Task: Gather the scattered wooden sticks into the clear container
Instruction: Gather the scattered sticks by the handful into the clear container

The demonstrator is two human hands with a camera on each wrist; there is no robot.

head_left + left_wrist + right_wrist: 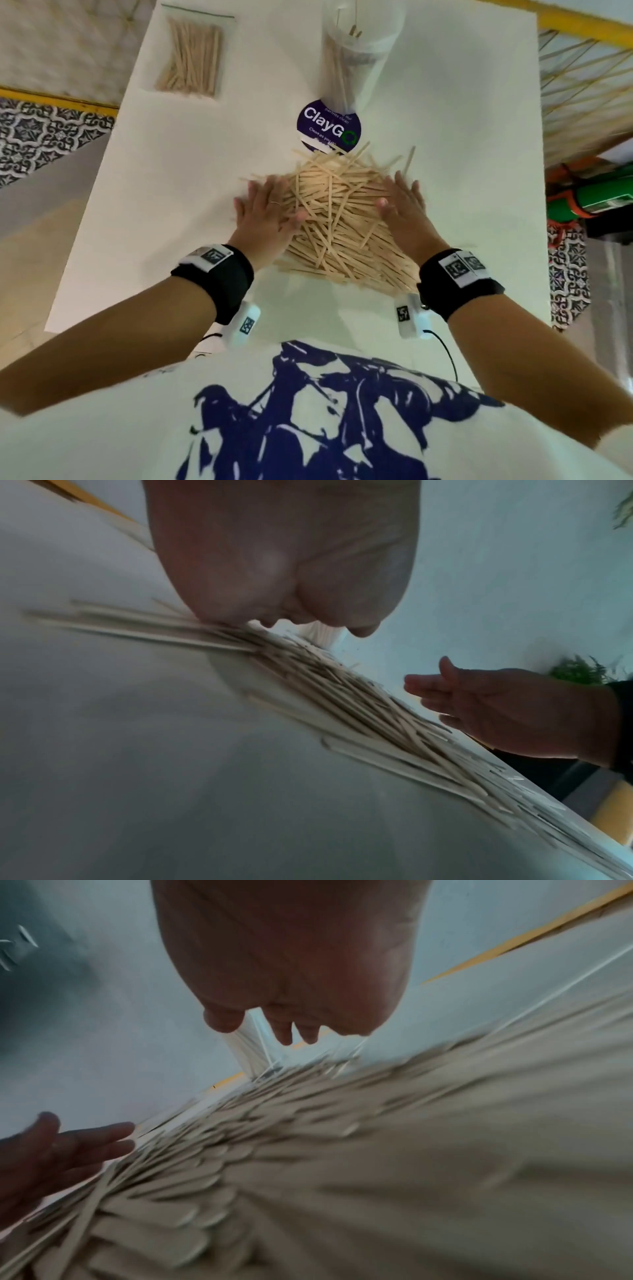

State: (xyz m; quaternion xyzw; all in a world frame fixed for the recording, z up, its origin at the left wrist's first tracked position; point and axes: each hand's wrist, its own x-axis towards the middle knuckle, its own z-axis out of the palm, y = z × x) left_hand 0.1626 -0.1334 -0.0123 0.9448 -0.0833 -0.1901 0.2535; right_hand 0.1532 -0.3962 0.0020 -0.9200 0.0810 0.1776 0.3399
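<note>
A heap of wooden sticks (337, 219) lies in the middle of the white tabletop (178, 192), loosely crossed over one another and spreading toward the near edge. The left hand (265, 214) presses flat against the left side of the heap with its fingers straight and spread, gripping nothing. The right hand (404, 209) does the same on the right side, fingers extended along the sticks, so the 2 hands bracket the pile between them.

The clear container (356, 54) stands at the far side of the tabletop, beyond the heap, already holding a number of sticks. Between it and the heap lies a round purple sticker (325, 125), whose near edge is overlapped by a few stray sticks. At the far left of the tabletop rests a clear bag of sticks (191, 58), well apart from the heap.

The wrist views are blurred; in the left wrist view the right hand (507, 710) seems to meet the heap's edge (342, 696) with relaxed fingers.
</note>
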